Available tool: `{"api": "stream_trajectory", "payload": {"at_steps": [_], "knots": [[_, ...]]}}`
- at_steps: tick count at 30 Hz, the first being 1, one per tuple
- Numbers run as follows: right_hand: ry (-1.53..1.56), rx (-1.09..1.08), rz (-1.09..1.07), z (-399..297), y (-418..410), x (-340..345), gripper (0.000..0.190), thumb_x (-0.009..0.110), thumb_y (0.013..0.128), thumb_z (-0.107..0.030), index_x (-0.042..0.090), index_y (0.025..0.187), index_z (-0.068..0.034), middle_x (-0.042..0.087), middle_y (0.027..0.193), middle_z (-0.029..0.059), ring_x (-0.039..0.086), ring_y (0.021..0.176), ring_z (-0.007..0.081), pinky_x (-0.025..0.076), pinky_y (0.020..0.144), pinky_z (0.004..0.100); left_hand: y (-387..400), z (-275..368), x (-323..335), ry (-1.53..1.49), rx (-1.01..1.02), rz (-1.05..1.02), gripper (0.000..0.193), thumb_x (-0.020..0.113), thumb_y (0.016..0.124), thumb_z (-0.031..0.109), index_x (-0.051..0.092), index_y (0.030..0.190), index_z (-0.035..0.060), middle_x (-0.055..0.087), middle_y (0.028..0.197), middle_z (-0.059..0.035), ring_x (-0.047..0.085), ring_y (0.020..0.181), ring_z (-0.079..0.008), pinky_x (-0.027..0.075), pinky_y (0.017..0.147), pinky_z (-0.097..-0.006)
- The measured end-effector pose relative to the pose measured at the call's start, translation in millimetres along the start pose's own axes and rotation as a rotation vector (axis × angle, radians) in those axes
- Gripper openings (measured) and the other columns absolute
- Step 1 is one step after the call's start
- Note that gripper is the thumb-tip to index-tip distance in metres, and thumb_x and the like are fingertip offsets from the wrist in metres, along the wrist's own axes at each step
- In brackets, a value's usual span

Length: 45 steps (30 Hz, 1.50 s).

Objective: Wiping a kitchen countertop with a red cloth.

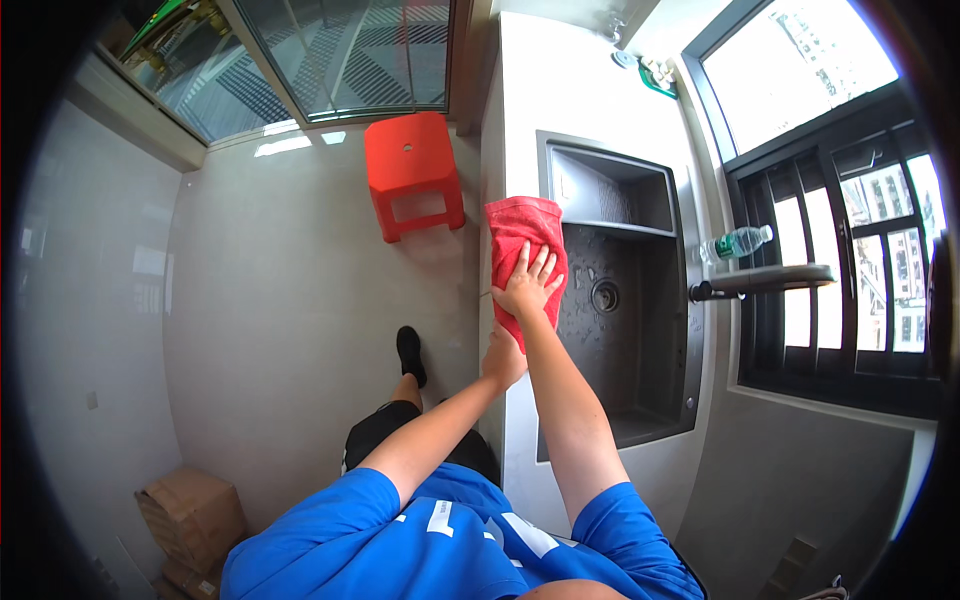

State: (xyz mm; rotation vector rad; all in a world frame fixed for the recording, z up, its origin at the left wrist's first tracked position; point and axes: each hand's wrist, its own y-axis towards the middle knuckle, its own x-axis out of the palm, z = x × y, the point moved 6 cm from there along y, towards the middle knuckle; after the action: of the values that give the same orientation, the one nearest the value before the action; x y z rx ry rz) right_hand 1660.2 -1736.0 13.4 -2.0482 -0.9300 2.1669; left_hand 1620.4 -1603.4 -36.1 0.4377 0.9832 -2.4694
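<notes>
A red towel (523,225) lies spread over the front strip of the white countertop (523,427), beside the dark sink (630,337). My right hand (529,285) rests flat on top of it with the fingers apart. My left hand (504,356) is at the towel's near end, by the counter's front edge; its fingers are partly hidden under the cloth, so its hold is unclear. Water drops lie in the basin around the drain (604,296).
A faucet (772,279) and a plastic bottle (739,244) stand behind the sink, by the window. A green tray (658,81) sits at the counter's far corner. A red stool (412,165) and cardboard boxes (196,517) are on the floor to the left.
</notes>
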Motion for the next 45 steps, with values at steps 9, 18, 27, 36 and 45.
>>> {"api": "stream_trajectory", "payload": {"at_steps": [9,18,27,36,45], "knots": [[0.020,0.030,0.135,-35,79,-24,0.116,0.079,0.071,-0.042,0.007,0.159,-0.020,0.004,0.164,0.0190,0.003,0.152,0.0396,0.011,0.117,0.0659,80,38,-44,0.288,0.054,-0.178,0.102,0.074,0.083,0.043,0.016,0.143,-0.0153,0.056,0.122,-0.0294,0.069,0.097,-0.0398,0.056,0.084,-0.0483],[0.001,0.021,0.172,-58,151,-48,0.112,0.076,0.072,-0.045,0.010,0.159,-0.020,0.008,0.164,0.0195,0.005,0.152,0.0405,0.011,0.115,0.0696,151,65,-65,0.256,0.101,-0.148,0.096,0.073,0.083,0.042,0.021,0.140,-0.0165,0.058,0.118,-0.0297,0.068,0.095,-0.0400,0.056,0.083,-0.0478],[-0.017,0.009,0.317,-89,252,-89,0.090,0.064,0.086,-0.043,0.016,0.159,-0.019,0.013,0.163,0.0207,0.009,0.152,0.0396,0.007,0.115,0.0703,246,121,-99,0.303,0.319,0.162,0.064,0.069,0.083,0.029,0.043,0.122,-0.0156,0.065,0.092,-0.0249,0.069,0.082,-0.0388,0.057,0.073,-0.0457],[-0.011,-0.059,0.225,-168,411,-158,0.087,0.057,0.090,-0.045,0.014,0.159,-0.013,0.009,0.163,0.0238,0.005,0.151,0.0439,0.005,0.115,0.0705,396,197,-171,0.375,0.306,0.258,0.065,0.084,0.071,0.032,0.051,0.107,-0.0111,0.066,0.089,-0.0231,0.069,0.080,-0.0357,0.057,0.073,-0.0415],[0.065,-0.148,-0.016,-213,524,-229,0.129,0.080,0.071,-0.046,-0.007,0.159,-0.010,-0.002,0.161,0.0307,-0.004,0.150,0.0497,0.005,0.112,0.0733,502,267,-247,0.472,0.300,0.258,0.105,0.087,0.059,0.058,0.048,0.120,-0.0178,0.068,0.097,-0.0263,0.070,0.087,-0.0386,0.057,0.079,-0.0443]]}}
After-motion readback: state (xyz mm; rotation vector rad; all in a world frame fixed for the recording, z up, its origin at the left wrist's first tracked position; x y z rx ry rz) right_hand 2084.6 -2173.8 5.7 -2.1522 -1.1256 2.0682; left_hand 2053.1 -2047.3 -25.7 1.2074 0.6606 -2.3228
